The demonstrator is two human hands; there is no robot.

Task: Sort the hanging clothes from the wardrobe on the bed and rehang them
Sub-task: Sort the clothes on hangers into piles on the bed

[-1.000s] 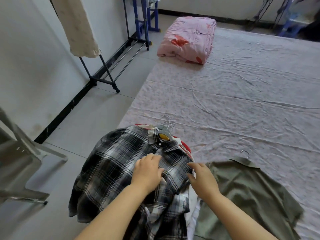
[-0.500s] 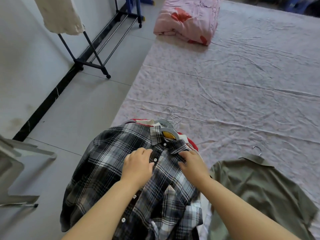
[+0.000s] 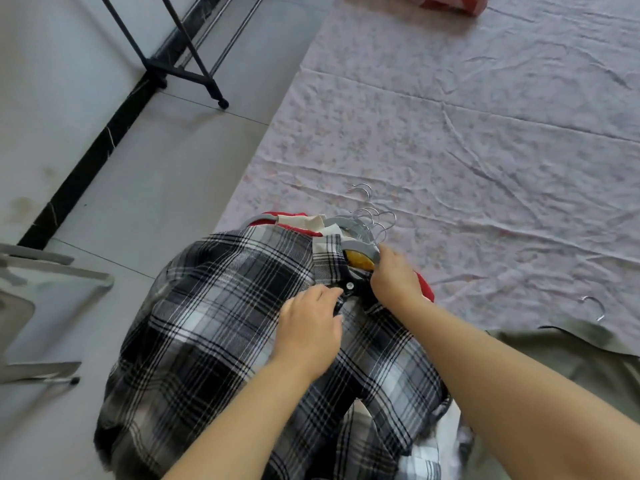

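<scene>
The left hand (image 3: 308, 327) pinched the plaid shirt (image 3: 221, 306) beside its top button (image 3: 349, 285); the right hand (image 3: 394, 278) gripped its collar (image 3: 329, 252) at the grey hanger (image 3: 360, 245). The shirt topped a pile (image 3: 304, 221) at the edge of the bed (image 3: 450, 133), so a tug might snag the bunched hooks (image 3: 375, 216) and drag garments onto the floor (image 3: 138, 202).

A: Hands in view: two, one left hand (image 3: 308, 336), one right hand (image 3: 394, 278). Shirts on top: two, one plaid shirt (image 3: 221, 327), one olive shirt (image 3: 571, 362).

B: Hanger hooks: a bunch of hooks (image 3: 372, 218) at the plaid collar, at least four, exact number unreadable; one lone hook (image 3: 594, 306) beside the olive shirt. Clothes rack (image 3: 183, 69): one.
</scene>
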